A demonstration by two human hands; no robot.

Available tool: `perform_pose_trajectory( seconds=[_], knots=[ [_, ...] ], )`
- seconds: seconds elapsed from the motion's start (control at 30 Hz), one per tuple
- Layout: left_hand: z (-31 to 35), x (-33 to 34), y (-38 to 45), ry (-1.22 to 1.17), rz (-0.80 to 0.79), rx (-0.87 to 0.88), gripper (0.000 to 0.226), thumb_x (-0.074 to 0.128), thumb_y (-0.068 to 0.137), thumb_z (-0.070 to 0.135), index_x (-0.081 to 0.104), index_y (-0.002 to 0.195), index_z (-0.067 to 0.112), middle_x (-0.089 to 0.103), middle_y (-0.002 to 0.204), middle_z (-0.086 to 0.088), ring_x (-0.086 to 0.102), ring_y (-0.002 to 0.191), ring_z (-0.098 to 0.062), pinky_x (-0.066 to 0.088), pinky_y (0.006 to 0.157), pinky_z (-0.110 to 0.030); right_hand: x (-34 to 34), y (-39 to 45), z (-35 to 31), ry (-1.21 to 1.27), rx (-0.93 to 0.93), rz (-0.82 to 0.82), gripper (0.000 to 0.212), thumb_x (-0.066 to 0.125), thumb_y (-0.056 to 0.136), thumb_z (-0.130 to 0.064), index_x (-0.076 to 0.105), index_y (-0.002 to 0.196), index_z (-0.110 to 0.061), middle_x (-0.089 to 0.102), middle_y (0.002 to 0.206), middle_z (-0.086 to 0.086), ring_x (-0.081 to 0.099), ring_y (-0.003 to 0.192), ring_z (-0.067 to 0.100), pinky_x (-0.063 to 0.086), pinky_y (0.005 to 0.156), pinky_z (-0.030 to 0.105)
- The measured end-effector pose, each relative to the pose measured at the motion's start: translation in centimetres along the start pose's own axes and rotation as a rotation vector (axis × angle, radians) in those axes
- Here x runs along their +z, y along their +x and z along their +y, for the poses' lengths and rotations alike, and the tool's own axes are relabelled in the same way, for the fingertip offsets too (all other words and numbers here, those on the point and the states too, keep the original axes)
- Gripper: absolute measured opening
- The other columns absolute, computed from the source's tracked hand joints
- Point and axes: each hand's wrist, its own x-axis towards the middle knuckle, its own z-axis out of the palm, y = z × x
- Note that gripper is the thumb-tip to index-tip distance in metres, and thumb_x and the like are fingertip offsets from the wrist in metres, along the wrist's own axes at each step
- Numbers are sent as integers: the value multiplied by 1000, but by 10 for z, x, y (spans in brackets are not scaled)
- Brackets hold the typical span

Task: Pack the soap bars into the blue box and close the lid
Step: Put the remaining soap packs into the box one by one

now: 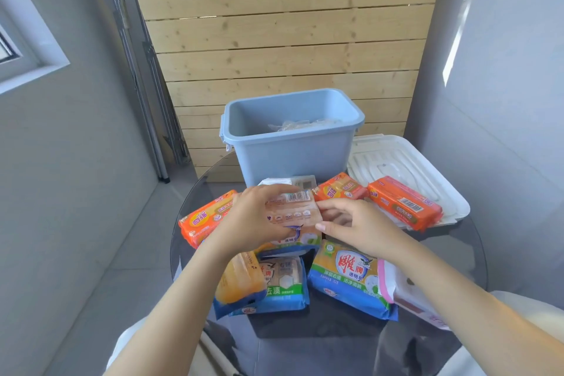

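Observation:
The blue box (293, 149) stands open at the back of the round glass table, with clear wrapped items inside. Its white lid (393, 159) lies flat to the right. My left hand (253, 220) grips a pale orange soap pack (293, 210) with a barcode, held above the pile. My right hand (357, 226) touches that pack's right edge with curled fingers. Orange soap packs lie at the left (204, 220), behind my right hand (341, 188) and on the lid (403, 201). Blue-and-yellow soap packs (348, 278) lie in front.
The glass table (451, 256) is small and round, with its edge close on all sides. A pink-and-white pack (409, 293) lies at the front right. A wooden slat wall (280, 33) rises behind the box. Grey walls stand left and right.

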Motion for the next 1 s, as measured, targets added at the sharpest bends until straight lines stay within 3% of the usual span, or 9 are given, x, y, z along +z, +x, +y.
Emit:
perform_pose_trajectory(
  seconds=[0.07, 0.17, 0.27, 0.37, 0.6, 0.7, 0.8, 0.93, 1.0],
  knots=[
    [5, -11, 0, -98, 19, -6, 62, 81, 59, 30, 56, 113, 49, 61, 103, 17, 62, 90, -4, 57, 75, -30, -5, 1, -4, 10, -39, 90, 49, 65, 79, -44, 51, 126, -39, 57, 100, -31, 59, 93, -6, 45, 73, 10],
    [18, -29, 6, -177, 26, 13, 52, 84, 56, 29, 65, 100, 49, 72, 85, 15, 64, 61, -1, 55, 55, -21, -18, 5, -10, 143, -105, 120, 59, 68, 73, -52, 45, 128, -48, 58, 121, -24, 58, 107, -3, 51, 81, 16],
    [33, -48, 15, -215, -33, 56, 45, 86, 58, 25, 69, 96, 43, 74, 84, 18, 67, 68, 1, 54, 59, -15, -32, 9, -19, 328, -144, 45, 71, 69, 63, -63, 38, 127, -60, 49, 138, -21, 52, 122, 3, 49, 97, 36],
    [45, -67, 31, -259, -82, 83, 41, 86, 61, 20, 71, 94, 40, 75, 83, 18, 69, 72, 1, 55, 65, -14, -51, 19, -31, 349, -168, 7, 66, 71, 63, -61, 46, 124, -57, 55, 132, -23, 53, 121, 5, 49, 99, 45],
    [60, -114, 88, -243, -118, 144, 41, 86, 63, 26, 73, 102, 31, 75, 102, 0, 69, 96, -23, 55, 91, -39, -109, 66, -72, 279, -220, 51, 51, 75, 56, -50, 68, 104, -37, 72, 104, -7, 65, 98, 14, 51, 93, 34],
    [56, -136, 119, -240, -111, 159, 41, 85, 64, 27, 73, 102, 31, 75, 101, 5, 71, 92, -14, 56, 88, -34, -127, 101, -87, 278, -211, 28, 38, 77, 67, -31, 67, 104, -31, 71, 110, 4, 64, 105, 22, 50, 96, 35],
    [43, -147, 147, -254, -98, 134, 41, 84, 65, 24, 73, 104, 28, 74, 103, 1, 71, 91, -17, 57, 85, -35, -135, 137, -91, 284, -165, -20, 32, 75, 75, -20, 66, 100, -36, 71, 107, -1, 65, 100, 17, 50, 91, 28],
    [13, -147, 185, -253, -132, 112, 38, 81, 70, 20, 71, 105, 28, 74, 98, 5, 71, 83, -8, 58, 78, -24, -133, 191, -82, 302, -75, -148, 42, 70, 80, -15, 56, 115, -34, 61, 117, -3, 60, 102, 15, 49, 93, 40],
    [-3, -139, 200, -224, -153, 85, 39, 80, 71, 21, 70, 109, 27, 73, 99, 4, 69, 83, -6, 57, 79, -24, -126, 212, -71, 323, 2, -217, 54, 68, 82, -14, 47, 129, -29, 56, 119, -5, 60, 101, 16, 50, 86, 36]
  ],
)
